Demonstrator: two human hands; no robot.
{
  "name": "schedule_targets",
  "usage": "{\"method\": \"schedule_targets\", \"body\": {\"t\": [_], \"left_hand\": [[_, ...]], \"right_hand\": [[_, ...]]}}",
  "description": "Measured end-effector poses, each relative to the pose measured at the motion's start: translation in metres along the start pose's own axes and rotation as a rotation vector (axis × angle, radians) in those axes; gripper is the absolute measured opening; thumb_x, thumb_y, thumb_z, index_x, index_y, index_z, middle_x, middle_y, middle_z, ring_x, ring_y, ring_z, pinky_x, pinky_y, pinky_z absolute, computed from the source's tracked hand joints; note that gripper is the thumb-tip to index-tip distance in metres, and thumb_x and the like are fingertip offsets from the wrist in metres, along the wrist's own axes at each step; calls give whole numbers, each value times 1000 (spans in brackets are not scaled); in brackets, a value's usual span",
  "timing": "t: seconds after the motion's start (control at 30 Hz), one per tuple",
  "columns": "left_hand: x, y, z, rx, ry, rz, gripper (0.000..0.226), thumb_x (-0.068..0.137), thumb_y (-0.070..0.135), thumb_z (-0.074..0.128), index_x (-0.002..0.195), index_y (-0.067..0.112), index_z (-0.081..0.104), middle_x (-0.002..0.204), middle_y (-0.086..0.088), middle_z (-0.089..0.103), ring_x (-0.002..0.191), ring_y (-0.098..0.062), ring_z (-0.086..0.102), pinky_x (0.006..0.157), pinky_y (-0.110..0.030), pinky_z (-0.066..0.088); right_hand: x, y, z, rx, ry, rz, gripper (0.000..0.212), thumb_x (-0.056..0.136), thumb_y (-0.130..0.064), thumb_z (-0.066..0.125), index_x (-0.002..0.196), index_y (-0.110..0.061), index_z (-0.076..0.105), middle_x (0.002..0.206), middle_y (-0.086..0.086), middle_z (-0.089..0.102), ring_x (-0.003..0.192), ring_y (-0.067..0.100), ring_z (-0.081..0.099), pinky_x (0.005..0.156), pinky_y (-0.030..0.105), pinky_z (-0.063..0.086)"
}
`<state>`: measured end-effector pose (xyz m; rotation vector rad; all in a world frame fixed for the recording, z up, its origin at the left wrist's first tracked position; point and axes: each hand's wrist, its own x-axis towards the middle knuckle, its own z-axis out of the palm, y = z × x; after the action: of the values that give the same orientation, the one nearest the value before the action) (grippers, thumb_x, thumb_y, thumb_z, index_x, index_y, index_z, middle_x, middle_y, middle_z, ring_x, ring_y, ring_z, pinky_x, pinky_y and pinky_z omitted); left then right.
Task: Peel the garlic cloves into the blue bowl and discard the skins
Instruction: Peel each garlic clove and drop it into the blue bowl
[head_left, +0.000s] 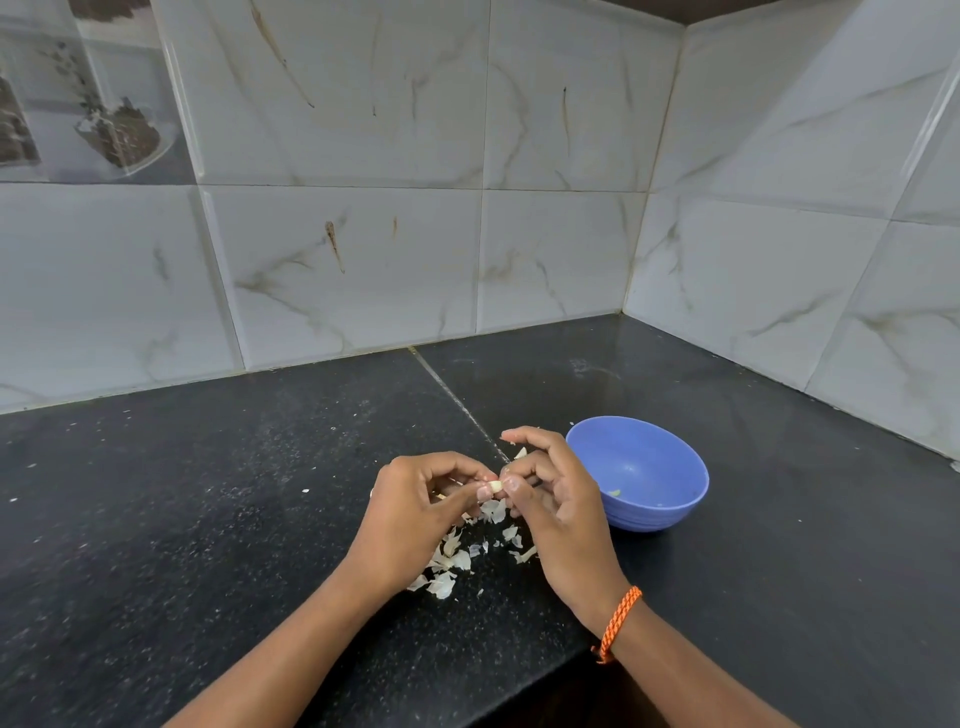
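A small pale garlic clove (496, 487) is pinched between the fingertips of both hands above the black counter. My left hand (415, 514) holds it with thumb and curled fingers from the left. My right hand (550, 493) pinches its other end, and a bit of skin (520, 453) shows between its upper fingers. The blue bowl (670, 499) stands just right of my right hand, with a few small pale bits at its bottom. A loose heap of papery garlic skins (452, 561) lies on the counter under and between my hands.
The black speckled counter (208, 519) runs into a corner of white marbled wall tiles (779, 286). Its front edge steps inward near my right wrist. Tiny skin flecks dot the left part. An orange cord bracelet (618, 621) circles my right wrist.
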<state>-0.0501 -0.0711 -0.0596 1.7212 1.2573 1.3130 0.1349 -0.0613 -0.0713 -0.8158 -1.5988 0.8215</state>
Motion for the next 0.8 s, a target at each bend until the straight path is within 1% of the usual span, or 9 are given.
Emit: {"method": "schedule_targets", "body": {"t": [0.1,0.27,0.4,0.5,0.57,0.63,0.67,0.7,0.8], "left_hand": [[0,-1,1,-16,-5,-5,9,96,18,81,93,25,84,83,0,81,76,-17,76,77,-40,63],[0,-1,1,-42,-24,-4,5,97,19,80,94,23,83,84,-2,80,76,-16,76,76,-35,62],[-1,-4,3,-32,-31,1,6,101,24,75,95,23,76,86,0,75,73,-15,73,69,-44,60],[-1,-7,4,24,-34,-11,11,105,32,70,96,28,73,75,-4,71,66,-15,64,61,-47,57],[0,-8,3,33,-36,-14,10,105,28,70,95,29,73,75,-4,71,65,-15,63,59,-42,53],[0,-7,2,14,-29,-7,13,102,16,73,96,27,74,81,0,73,69,-13,69,61,-30,53],[0,-6,2,5,-22,-6,15,100,11,74,96,25,75,84,1,74,71,-12,72,64,-25,53],[0,-5,2,-3,-15,-10,15,99,9,76,96,24,76,86,2,75,73,-13,74,65,-22,53],[0,-3,1,-6,0,-10,17,96,9,79,97,26,80,91,3,78,76,-14,77,70,-20,53]], "right_hand": [[1,-1,1,139,-2,41,33,105,-8,63,135,-22,58,90,10,74,84,18,69,79,31,57],[2,1,1,211,1,76,33,105,-9,63,136,-21,58,88,14,72,79,21,65,76,35,57],[1,0,2,200,13,79,34,105,-6,62,135,-21,59,89,12,73,79,22,65,76,37,57],[-1,-1,3,163,27,79,34,105,-6,63,134,-23,59,91,12,74,83,31,67,75,38,58],[-1,-2,3,149,31,80,35,104,-5,63,135,-23,59,92,10,73,83,24,68,75,37,58],[-1,-3,4,140,34,83,37,103,-5,65,135,-22,58,94,8,73,85,15,68,77,33,57],[-1,-4,5,133,36,84,38,103,-4,65,135,-23,58,95,7,74,87,14,68,78,32,57],[-1,-4,5,125,39,84,39,103,-4,66,135,-23,58,96,6,74,89,15,69,78,30,57],[-1,-4,5,110,57,80,39,102,-3,67,134,-24,58,97,5,75,91,16,70,80,29,56]]}}
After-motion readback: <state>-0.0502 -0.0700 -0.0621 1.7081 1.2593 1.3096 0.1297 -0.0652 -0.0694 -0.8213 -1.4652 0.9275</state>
